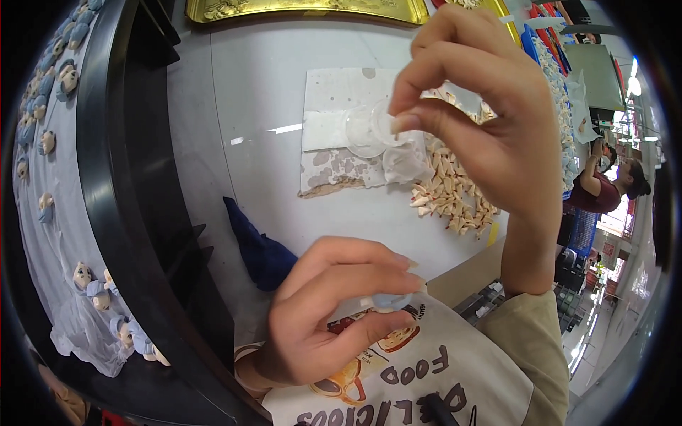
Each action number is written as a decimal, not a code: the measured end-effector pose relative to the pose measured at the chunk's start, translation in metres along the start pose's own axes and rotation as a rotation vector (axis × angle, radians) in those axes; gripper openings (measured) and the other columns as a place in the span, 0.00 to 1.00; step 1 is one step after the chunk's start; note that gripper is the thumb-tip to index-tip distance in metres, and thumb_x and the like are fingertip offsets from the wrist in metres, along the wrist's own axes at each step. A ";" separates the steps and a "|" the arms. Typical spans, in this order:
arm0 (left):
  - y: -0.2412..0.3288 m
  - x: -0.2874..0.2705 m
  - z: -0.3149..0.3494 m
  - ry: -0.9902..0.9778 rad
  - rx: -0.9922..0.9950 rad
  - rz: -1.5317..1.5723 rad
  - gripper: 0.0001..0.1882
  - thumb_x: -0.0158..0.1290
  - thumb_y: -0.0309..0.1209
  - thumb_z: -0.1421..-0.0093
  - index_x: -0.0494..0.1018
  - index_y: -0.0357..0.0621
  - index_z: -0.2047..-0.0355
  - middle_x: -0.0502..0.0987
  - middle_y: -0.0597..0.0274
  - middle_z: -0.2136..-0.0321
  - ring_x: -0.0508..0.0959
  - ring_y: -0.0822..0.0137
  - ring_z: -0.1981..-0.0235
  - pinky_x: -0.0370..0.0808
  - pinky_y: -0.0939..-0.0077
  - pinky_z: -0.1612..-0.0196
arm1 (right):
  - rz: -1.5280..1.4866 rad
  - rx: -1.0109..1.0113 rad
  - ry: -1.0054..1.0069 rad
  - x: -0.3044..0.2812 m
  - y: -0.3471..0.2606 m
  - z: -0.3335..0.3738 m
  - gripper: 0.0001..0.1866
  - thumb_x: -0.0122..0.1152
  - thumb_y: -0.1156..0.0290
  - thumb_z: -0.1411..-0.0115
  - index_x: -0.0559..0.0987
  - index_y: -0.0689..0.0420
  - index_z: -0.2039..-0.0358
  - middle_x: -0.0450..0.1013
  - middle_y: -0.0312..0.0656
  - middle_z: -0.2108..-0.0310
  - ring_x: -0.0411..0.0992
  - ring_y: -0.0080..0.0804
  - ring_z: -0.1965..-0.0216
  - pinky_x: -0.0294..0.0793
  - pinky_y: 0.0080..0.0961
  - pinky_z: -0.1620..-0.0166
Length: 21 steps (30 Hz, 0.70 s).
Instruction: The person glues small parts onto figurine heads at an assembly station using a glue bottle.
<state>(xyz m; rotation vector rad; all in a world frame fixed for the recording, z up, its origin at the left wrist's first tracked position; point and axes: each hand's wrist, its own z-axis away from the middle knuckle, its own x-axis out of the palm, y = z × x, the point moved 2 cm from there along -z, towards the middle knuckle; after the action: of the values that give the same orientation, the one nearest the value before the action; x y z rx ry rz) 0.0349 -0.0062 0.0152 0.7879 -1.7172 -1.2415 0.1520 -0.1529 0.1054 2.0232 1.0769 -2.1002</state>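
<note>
My left hand point(334, 305) is held low, in front of the printed apron, with its fingers curled round a small light-blue and white piece point(389, 302). Much of that piece is covered by the fingers. Higher up, my right hand point(490, 106) is raised over the table, thumb and forefinger pinched together. What is between those fingertips is too small to make out. Just behind them is a clear round plastic dish point(364, 135), beside a crumpled white tissue point(406, 163). Both rest on a damp-spotted white board point(334, 92).
Many small cream-coloured pieces point(451, 188) are heaped right of the board. A dark blue cloth point(256, 245) lies left of my hands. Gold trays point(305, 10) stand at the back. Small blue-clad figurines point(67, 78) fill a black-edged rack at left. Another person point(604, 188) is at far right.
</note>
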 end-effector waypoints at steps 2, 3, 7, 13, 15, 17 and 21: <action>0.001 0.001 0.001 0.024 0.018 -0.048 0.17 0.64 0.18 0.57 0.72 0.34 0.66 0.68 0.50 0.60 0.73 0.66 0.61 0.73 0.78 0.58 | -0.029 0.044 -0.010 -0.002 -0.003 0.001 0.07 0.67 0.79 0.58 0.77 0.56 0.77 0.65 0.36 0.75 0.62 0.31 0.69 0.61 0.24 0.66; -0.001 0.001 0.002 0.051 0.013 -0.030 0.17 0.65 0.19 0.57 0.72 0.36 0.66 0.68 0.51 0.59 0.72 0.68 0.62 0.72 0.79 0.58 | -0.043 0.069 -0.015 -0.003 -0.002 0.002 0.07 0.67 0.79 0.58 0.77 0.57 0.76 0.65 0.37 0.75 0.62 0.31 0.69 0.61 0.24 0.66; -0.004 0.003 0.003 0.082 -0.038 0.031 0.17 0.64 0.19 0.57 0.72 0.36 0.66 0.66 0.51 0.57 0.72 0.68 0.61 0.72 0.79 0.58 | -0.107 0.005 0.084 0.004 0.004 0.017 0.08 0.66 0.79 0.59 0.76 0.58 0.77 0.65 0.36 0.75 0.63 0.29 0.69 0.61 0.22 0.67; 0.001 0.006 0.007 0.118 -0.132 0.254 0.20 0.57 0.13 0.51 0.71 0.31 0.56 0.65 0.49 0.53 0.71 0.61 0.51 0.72 0.73 0.50 | -0.487 -0.034 0.255 0.006 0.001 0.059 0.09 0.68 0.77 0.61 0.75 0.60 0.79 0.65 0.37 0.74 0.62 0.26 0.71 0.59 0.20 0.68; 0.001 0.008 0.007 0.132 -0.087 0.259 0.20 0.56 0.12 0.51 0.70 0.31 0.56 0.65 0.49 0.53 0.72 0.61 0.52 0.73 0.73 0.51 | -0.545 -0.065 0.243 0.012 -0.001 0.078 0.09 0.69 0.76 0.61 0.75 0.58 0.79 0.64 0.37 0.74 0.62 0.26 0.72 0.59 0.19 0.69; -0.001 0.006 0.008 0.159 -0.045 0.254 0.21 0.56 0.12 0.51 0.70 0.30 0.55 0.65 0.48 0.53 0.73 0.61 0.52 0.75 0.74 0.52 | -0.617 -0.104 0.224 0.023 -0.004 0.091 0.09 0.70 0.74 0.60 0.75 0.57 0.80 0.64 0.38 0.74 0.61 0.26 0.73 0.58 0.18 0.69; -0.004 0.008 0.006 0.137 -0.004 0.168 0.21 0.58 0.13 0.52 0.71 0.31 0.56 0.67 0.49 0.54 0.73 0.62 0.53 0.75 0.75 0.54 | -0.708 -0.020 0.175 0.037 -0.003 0.111 0.09 0.69 0.74 0.57 0.75 0.55 0.79 0.63 0.37 0.73 0.62 0.25 0.73 0.60 0.17 0.71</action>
<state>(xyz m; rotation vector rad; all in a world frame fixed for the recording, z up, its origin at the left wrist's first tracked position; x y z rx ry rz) 0.0256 -0.0120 0.0124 0.6944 -1.6334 -1.0534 0.0484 -0.1889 0.0645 2.0414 2.0833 -2.1610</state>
